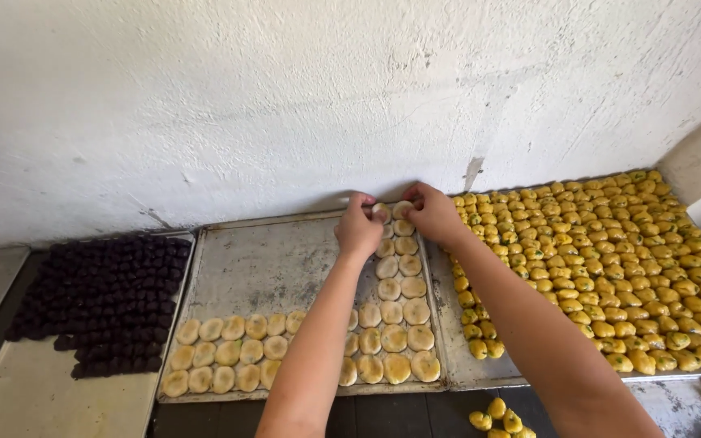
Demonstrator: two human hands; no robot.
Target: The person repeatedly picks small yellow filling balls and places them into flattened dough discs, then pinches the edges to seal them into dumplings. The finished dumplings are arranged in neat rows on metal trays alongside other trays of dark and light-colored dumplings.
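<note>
Left hand (358, 229) and right hand (434, 213) reach together to the far edge of the middle baking tray (269, 259), each pinched on a pale dough disc: the left holds one (380, 212), the right its neighbour (402, 209), at the top of a two-wide column running toward me. I read both grips as closed fingertip pinches, with the discs touching the tray or very nearly so. A second block of pale discs (229, 353) lies along the near edge, to the left. On the left tray (34, 389) sits a cluster of dark balls (103, 300); the right tray (468, 365) is packed with yellow pieces (610, 259), its nearest column just beside my right wrist. A few yellow pieces (501, 418) lie loose in front. I judge the risks to be these: soft dough dented by too firm a pinch; discs set touching and sticking; my right forearm brushing the yellow rows.
</note>
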